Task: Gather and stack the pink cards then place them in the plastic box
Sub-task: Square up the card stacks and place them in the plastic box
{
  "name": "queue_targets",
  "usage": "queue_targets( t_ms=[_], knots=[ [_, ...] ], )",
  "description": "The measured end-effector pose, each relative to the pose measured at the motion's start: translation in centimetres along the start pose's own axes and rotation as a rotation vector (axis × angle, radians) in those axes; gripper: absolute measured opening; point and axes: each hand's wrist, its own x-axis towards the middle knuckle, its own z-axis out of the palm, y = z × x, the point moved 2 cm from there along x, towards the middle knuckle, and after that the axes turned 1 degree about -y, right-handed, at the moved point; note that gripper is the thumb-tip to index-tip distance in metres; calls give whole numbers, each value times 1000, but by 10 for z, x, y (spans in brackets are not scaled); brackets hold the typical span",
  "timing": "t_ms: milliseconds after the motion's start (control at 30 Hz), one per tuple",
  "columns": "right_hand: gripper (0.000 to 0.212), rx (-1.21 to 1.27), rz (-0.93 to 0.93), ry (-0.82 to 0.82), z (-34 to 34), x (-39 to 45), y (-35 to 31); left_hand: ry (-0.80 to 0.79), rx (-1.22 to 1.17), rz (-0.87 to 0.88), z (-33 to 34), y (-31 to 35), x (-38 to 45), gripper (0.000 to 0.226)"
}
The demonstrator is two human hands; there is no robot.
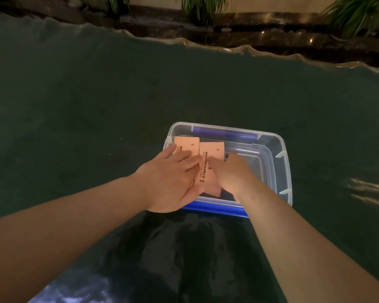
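Note:
A clear plastic box with blue handles sits on the dark table, right of centre. Inside its left part lie pink cards with black print: one pile at the far left and a second pile beside it, slightly overlapping. My left hand rests flat on the left pile, fingers spread, thumb under the near edge of the cards. My right hand presses on the right pile from the right side, fingers pointing left. The near ends of the cards are hidden by both hands.
The dark green glossy table stretches all around the box. Its far edge has a wavy transparent cover, with a dark ledge and potted plants behind. Light reflections show on the table at the right and bottom left.

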Motion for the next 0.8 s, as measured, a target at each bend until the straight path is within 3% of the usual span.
queue_targets(
  t_ms=[167, 300, 433, 667, 800],
  knots=[
    [13, -17, 23, 62, -17, -3, 9, 47, 49, -19, 3, -2, -6, 90],
    [19, -145, -59, -13, -9, -7, 10, 66, 58, -19, 6, -4, -6, 88],
    [25, -109, -50, -31, -12, -9, 8, 83, 73, -12, 8, -5, -7, 82],
    [14, -42, -26, 53, -20, -9, 8, 77, 66, -44, 6, -3, -10, 85],
    [23, 26, -10, 30, -26, -10, 6, 16, 50, -120, 6, 0, -12, 92]
  ],
)
